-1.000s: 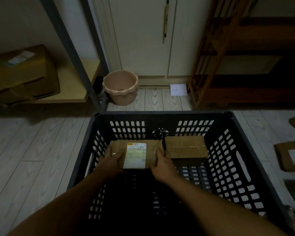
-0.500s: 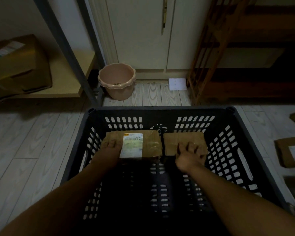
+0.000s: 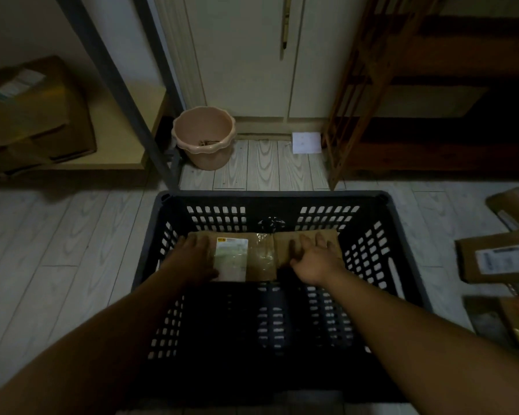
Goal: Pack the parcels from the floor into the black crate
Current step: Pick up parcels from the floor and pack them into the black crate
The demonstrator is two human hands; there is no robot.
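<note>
Reaching down into the black crate [image 3: 270,195], both hands lie on the two parcels set side by side against its far wall. The left hand [image 3: 192,260] rests on the labelled parcel [image 3: 261,259], which sits toward the crate's left wall. Its fingers [image 3: 199,241] are straight and laid across the brown top just left of the white shipping label [image 3: 232,259]. None curls round an edge, so the parcel lies under the fingers rather than in them.

The right hand [image 3: 315,260] rests on the plain parcel [image 3: 283,244], nearer the crate's right wall. Its fingers [image 3: 306,239] are spread, released and pointing at the far wall, with most of the box top beneath them. The two parcels appear to touch along one seam (the light is dim, so a thin gap there cannot be ruled out). Both stand flat on the crate's floor.

On the floor to the right of the crate, well apart from it, lies a larger floor parcel [image 3: 498,256] with a white label. A second floor parcel [image 3: 511,205] lies beyond it, partly cut off by the frame edge. Past the crate's far left corner stands a pink bucket [image 3: 204,136], and past the far wall a white sheet [image 3: 306,142] lies beside a wooden rack [image 3: 369,94]. Far off to the crate's left, a cardboard box [image 3: 33,109] sits on a low shelf [image 3: 117,139].
</note>
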